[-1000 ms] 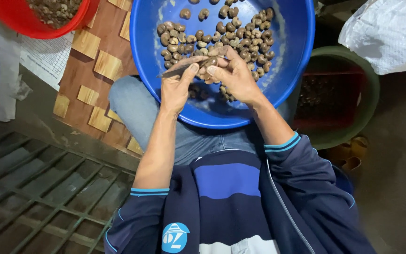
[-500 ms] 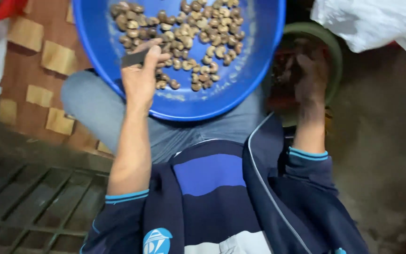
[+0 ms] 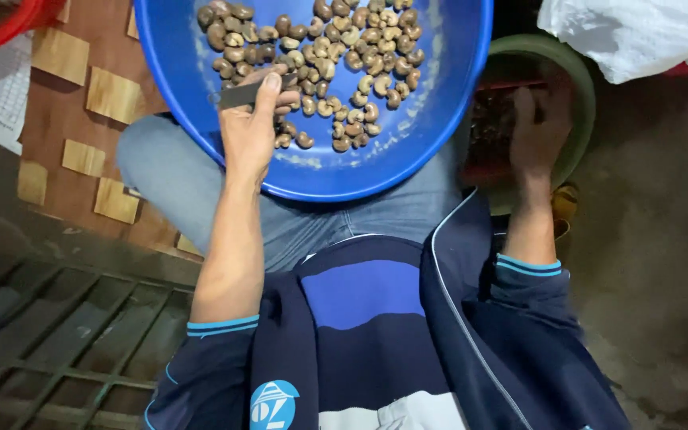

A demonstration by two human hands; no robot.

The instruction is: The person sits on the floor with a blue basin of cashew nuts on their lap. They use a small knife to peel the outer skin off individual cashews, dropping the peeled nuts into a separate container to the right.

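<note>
The left hand [image 3: 250, 127] pinches a small flat blade [image 3: 240, 95] over the blue basin [image 3: 439, 119] on the lap. Its nuts [image 3: 344, 56] look light, hard, curved, likely slippery; pinch one across its middle. The right hand [image 3: 539, 127] reaches into the green tub [image 3: 579, 80]; its grip is unclear.

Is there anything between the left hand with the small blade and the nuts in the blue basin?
Nothing visible. The left hand holds the small blade directly over the nuts inside the blue basin. The right hand is apart, over the green tub.
</note>
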